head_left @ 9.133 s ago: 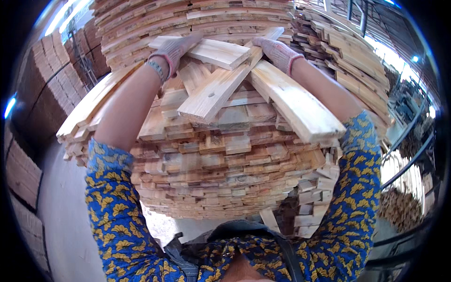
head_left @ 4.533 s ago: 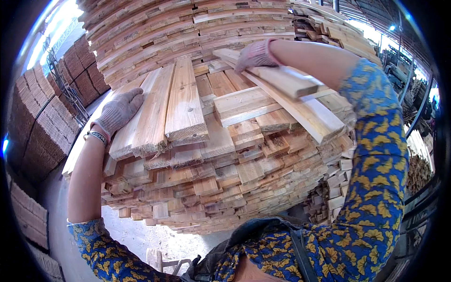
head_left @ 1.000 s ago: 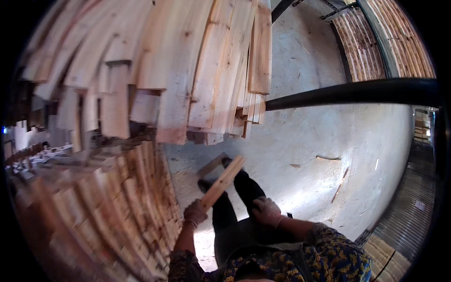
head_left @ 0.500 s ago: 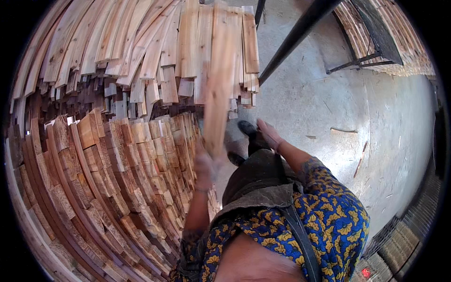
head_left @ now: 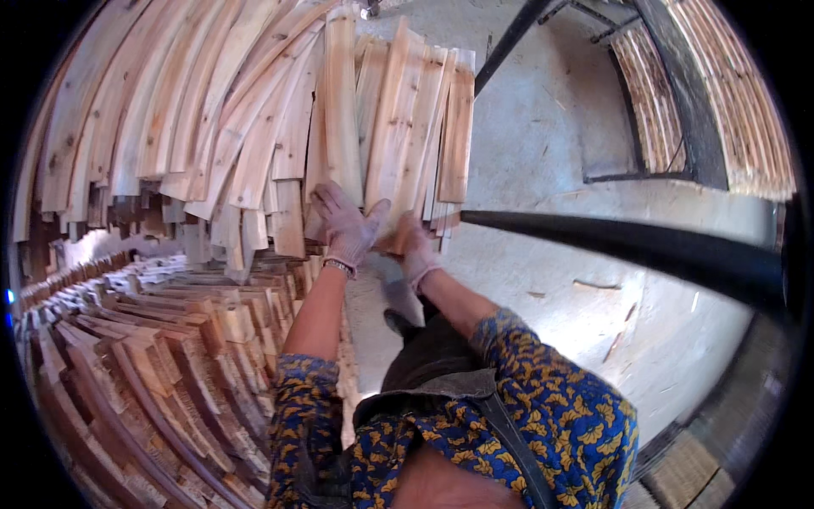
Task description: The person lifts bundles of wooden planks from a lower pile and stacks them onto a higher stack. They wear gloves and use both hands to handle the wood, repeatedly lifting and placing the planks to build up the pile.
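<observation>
Pale, knotty wooden boards lie side by side on top of the stack (head_left: 246, 102) ahead of me. My left hand (head_left: 346, 222), in a light knitted glove, rests palm down at the near ends of the boards. Its fingers are spread, and the thumb points toward a wide board (head_left: 398, 127). Close beside it on the right, my gloved right hand (head_left: 415, 246) is closed at the near end of that board. The underside of its grip is hidden.
To the left and below stands a big pile of stacked wood pieces (head_left: 170, 373) with rough ends. A dark metal bar (head_left: 627, 246) crosses at the right. Scraps lie on the concrete floor (head_left: 551, 280). Farther off, more boards (head_left: 649, 93) sit in a dark frame.
The board my left hand was swinging now lies on the stack. Both hands have moved forward to the board ends, the right one from beside my leg. The view has shifted.
</observation>
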Available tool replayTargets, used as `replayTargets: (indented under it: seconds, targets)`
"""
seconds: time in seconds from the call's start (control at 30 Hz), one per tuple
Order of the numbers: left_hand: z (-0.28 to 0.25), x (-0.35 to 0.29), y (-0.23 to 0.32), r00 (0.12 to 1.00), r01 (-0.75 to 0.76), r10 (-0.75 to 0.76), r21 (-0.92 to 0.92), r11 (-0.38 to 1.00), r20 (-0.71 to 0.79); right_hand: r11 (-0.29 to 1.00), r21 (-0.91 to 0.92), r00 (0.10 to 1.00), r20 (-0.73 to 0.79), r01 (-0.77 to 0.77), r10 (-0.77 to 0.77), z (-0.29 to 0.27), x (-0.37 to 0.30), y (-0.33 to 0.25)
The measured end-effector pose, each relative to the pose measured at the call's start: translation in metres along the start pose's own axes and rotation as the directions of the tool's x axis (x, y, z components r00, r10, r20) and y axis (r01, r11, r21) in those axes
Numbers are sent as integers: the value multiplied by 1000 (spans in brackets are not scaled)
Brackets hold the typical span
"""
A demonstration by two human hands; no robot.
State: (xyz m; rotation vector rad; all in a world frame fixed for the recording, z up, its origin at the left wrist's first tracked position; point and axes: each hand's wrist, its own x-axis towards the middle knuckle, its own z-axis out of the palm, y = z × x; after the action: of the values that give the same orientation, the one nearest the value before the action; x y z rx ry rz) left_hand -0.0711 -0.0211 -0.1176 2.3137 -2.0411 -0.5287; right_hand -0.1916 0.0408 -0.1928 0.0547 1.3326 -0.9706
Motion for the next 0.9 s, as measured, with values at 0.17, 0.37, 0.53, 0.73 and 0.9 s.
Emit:
replayTargets:
  seconds: [0.17, 0.37, 0.53, 0.73, 0.9]
  targets:
    - [-6, -8, 11, 998, -55, 45, -280, 958, -42, 986, 49, 916, 379, -158, 128, -7, 2, -41]
    - [0, -1, 22, 964, 36, -118, -325, 945, -237, 963, -266, 963, 240, -52, 119, -27, 46, -22]
    - [-30, 14, 11, 988, 122, -150, -382, 916, -44, 756, -627, 969, 243, 187, -38, -43, 63, -18]
    - [-34, 12, 14, 985, 168, -143, -360, 918, 95, 984, -47, 984, 51, 172, -169, -1, 36, -9]
    - [-65, 31, 14, 971, 155, -44, -481, 863, 234, 976, -32, 957, 205, 216, -205, -22, -1, -57]
